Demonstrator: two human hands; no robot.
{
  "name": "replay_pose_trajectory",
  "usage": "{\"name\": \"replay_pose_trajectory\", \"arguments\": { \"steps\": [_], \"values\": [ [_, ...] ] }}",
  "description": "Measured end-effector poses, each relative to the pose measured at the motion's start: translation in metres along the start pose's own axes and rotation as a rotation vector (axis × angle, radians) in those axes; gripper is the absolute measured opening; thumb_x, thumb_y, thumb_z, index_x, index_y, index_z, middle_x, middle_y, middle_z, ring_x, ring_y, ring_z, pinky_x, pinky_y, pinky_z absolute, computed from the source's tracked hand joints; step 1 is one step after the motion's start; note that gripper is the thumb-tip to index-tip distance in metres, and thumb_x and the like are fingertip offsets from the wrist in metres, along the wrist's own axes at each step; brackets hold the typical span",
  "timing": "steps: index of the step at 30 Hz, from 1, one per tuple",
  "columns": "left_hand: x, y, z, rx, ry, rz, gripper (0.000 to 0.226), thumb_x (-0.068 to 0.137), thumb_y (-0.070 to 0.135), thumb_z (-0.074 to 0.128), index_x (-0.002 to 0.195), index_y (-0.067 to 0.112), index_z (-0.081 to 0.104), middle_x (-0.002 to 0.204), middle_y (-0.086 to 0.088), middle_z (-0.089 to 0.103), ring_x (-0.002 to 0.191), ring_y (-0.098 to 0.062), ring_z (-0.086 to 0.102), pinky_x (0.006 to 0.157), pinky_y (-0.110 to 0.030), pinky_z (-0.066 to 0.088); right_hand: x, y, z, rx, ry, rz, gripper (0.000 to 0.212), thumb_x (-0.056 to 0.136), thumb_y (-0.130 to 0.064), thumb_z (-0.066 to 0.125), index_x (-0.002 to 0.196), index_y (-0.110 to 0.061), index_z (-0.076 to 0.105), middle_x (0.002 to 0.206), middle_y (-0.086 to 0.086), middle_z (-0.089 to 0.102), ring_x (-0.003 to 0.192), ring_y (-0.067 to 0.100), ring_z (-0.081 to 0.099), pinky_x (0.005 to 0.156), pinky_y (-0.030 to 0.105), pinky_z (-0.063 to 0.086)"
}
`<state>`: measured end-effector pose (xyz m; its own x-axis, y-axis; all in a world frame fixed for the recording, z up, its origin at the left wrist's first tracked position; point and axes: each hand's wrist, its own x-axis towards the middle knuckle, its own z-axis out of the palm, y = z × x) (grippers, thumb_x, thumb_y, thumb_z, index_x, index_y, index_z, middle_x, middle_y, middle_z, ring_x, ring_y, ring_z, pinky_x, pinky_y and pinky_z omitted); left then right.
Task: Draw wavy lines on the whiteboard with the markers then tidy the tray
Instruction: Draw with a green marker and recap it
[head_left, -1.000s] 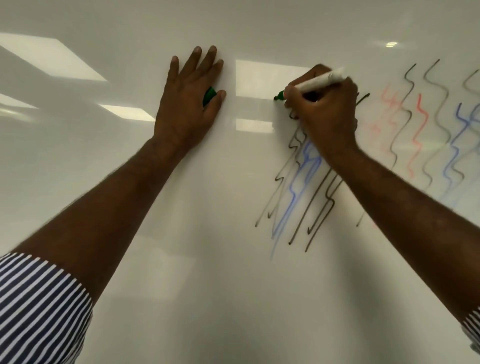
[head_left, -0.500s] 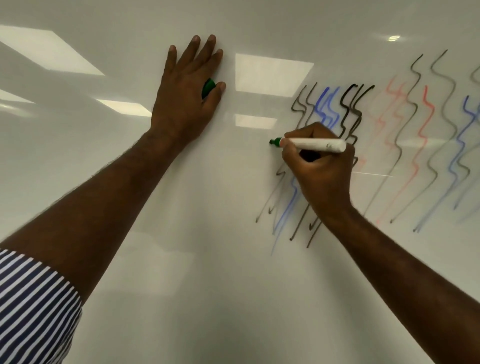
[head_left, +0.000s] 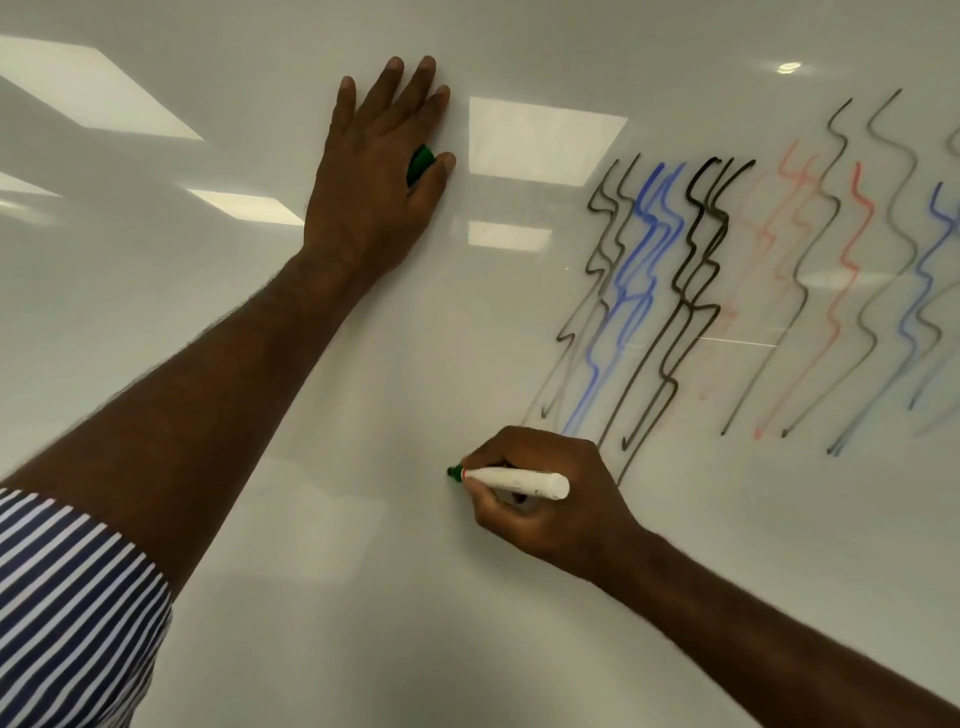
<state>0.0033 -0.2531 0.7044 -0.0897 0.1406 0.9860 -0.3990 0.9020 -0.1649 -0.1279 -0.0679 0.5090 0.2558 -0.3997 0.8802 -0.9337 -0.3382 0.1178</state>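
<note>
Two hands: both at work on the whiteboard (head_left: 363, 519), well apart from each other.
Whiteboard: glossy white surface filling the view; bright rectangular ceiling-light reflections (head_left: 545, 137) lie across its upper part.
Wavy lines: black lines (head_left: 696, 249), blue lines (head_left: 649, 228) and red lines (head_left: 857, 218) run down the right part of the board, some sharp, others faint or doubled by the gloss.
Left arm: reaches up from the lower left corner, with a blue-and-white striped sleeve (head_left: 72, 613) at its base.
Left hand (head_left: 379, 176): fingers straight, palm laid flat on the board near the top, left of the drawn lines.
Green cap (head_left: 420, 163): pinned between the left thumb and the side of the palm; only a small part shows, the rest is covered by the hand.
Right hand (head_left: 540, 493): fingers curled round a marker, low on the board, just under the bottom ends of the black and blue lines and covering some of those ends.
Marker (head_left: 519, 482): white barrel lying almost level, blunt end pointing right.
Marker tip (head_left: 455, 473): green, pointing left, at the board's surface in a bare area; whether it touches cannot be told.
</note>
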Motion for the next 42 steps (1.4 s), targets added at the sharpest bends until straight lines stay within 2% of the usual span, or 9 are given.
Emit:
{"name": "replay_pose_trajectory", "arguments": {
  "steps": [4,9,12,18,23,28,31,37,42],
  "values": [
    [-0.001,0.000,-0.002,-0.005,0.018,0.020,0.059,0.105,0.046,0.033,0.156,0.017,0.033,0.165,-0.002,0.024,0.154,-0.020,0.015,0.127,-0.046,0.004,0.050,0.004,-0.036,0.153,0.168,-0.046,0.008,0.089,0.002,0.071,0.094,-0.004,0.071,0.093,-0.002,0.069,0.082,-0.002,0.063,0.072,0.017,0.048],
    [-0.002,0.002,-0.003,-0.020,0.015,0.010,0.059,0.104,0.047,0.032,0.155,0.017,0.033,0.165,-0.002,0.025,0.154,-0.020,0.016,0.127,-0.046,0.005,0.132,0.021,-0.110,0.161,0.542,-0.124,0.012,0.097,-0.011,0.067,0.104,-0.002,0.063,0.096,0.020,0.068,0.071,0.035,0.068,0.052,0.031,0.049],
    [-0.002,0.002,-0.003,-0.024,0.019,0.011,0.060,0.104,0.048,0.031,0.155,0.017,0.033,0.165,-0.002,0.025,0.154,-0.020,0.016,0.127,-0.047,0.006,0.154,0.031,-0.129,0.072,0.585,-0.139,0.023,0.098,-0.018,0.066,0.105,0.004,0.064,0.096,0.020,0.069,0.076,0.031,0.071,0.053,0.033,0.055],
    [-0.002,0.001,-0.002,-0.026,0.025,0.015,0.059,0.104,0.046,0.032,0.155,0.017,0.035,0.164,-0.002,0.026,0.154,-0.021,0.017,0.126,-0.047,0.007,0.164,0.052,-0.127,-0.001,0.617,0.050,0.025,0.088,-0.025,0.073,0.084,0.000,0.071,0.077,0.006,0.074,0.061,0.027,0.069,0.053,0.050,0.053],
    [-0.003,0.001,-0.002,-0.026,0.023,0.010,0.061,0.103,0.049,0.031,0.155,0.017,0.034,0.164,-0.003,0.026,0.154,-0.021,0.017,0.126,-0.048,0.007,0.139,0.047,-0.101,-0.094,0.495,-0.028,0.017,0.088,-0.018,0.075,0.082,-0.003,0.074,0.079,0.004,0.074,0.067,0.022,0.069,0.059,0.044,0.053],
    [-0.003,0.001,-0.001,-0.018,0.010,-0.006,0.061,0.103,0.051,0.030,0.155,0.019,0.033,0.165,-0.002,0.024,0.154,-0.020,0.016,0.127,-0.046,0.005,0.117,0.047,-0.094,-0.004,0.605,-0.013,0.017,0.089,-0.013,0.075,0.082,0.003,0.072,0.077,0.012,0.073,0.067,0.027,0.069,0.059,0.047,0.054],
    [-0.004,0.001,-0.001,-0.018,0.019,0.001,0.061,0.103,0.050,0.030,0.155,0.019,0.034,0.165,-0.001,0.025,0.154,-0.020,0.017,0.127,-0.046,0.005,0.093,0.038,-0.072,-0.072,0.473,-0.045,0.009,0.089,-0.008,0.074,0.086,0.001,0.074,0.080,0.006,0.073,0.067,0.014,0.065,0.059,0.036,0.052],
    [-0.005,0.000,-0.002,-0.021,0.021,0.006,0.059,0.104,0.048,0.031,0.155,0.018,0.035,0.164,-0.002,0.026,0.154,-0.020,0.017,0.127,-0.045,0.004,0.072,0.032,-0.060,-0.023,0.492,-0.027,0.005,0.088,-0.004,0.073,0.088,0.001,0.074,0.085,0.006,0.073,0.074,0.020,0.068,0.064,0.043,0.054],
    [-0.005,0.000,-0.002,-0.022,0.024,0.005,0.059,0.104,0.049,0.031,0.155,0.018,0.035,0.164,-0.002,0.026,0.154,-0.020,0.017,0.127,-0.044,0.004,0.040,0.015,-0.030,-0.015,0.338,-0.029,0.004,0.085,0.000,0.075,0.088,-0.003,0.076,0.085,0.001,0.074,0.073,0.012,0.069,0.063,0.029,0.053]
  ]
}}
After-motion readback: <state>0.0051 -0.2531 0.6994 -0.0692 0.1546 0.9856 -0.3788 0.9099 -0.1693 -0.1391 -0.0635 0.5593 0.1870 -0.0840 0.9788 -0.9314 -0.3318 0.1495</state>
